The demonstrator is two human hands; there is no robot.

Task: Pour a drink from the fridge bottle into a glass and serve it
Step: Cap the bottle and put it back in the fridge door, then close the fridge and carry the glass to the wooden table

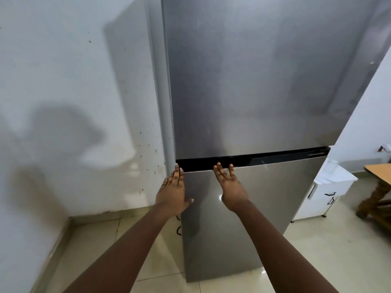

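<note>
A tall silver fridge (254,81) fills the view, with both doors closed and a black gap (264,158) between the upper and lower door. My left hand (172,191) lies flat with straight fingers at the left top corner of the lower door (243,218), fingertips at the gap. My right hand (229,186) reaches with straight fingers to the top edge of the same door, a little to the right. No bottle or glass is in view.
A white wall (74,102) stands close on the left of the fridge. A low white cabinet (321,195) sits to the right, and the corner of a wooden table (378,174) shows at the far right. Pale floor tiles (317,261) lie below.
</note>
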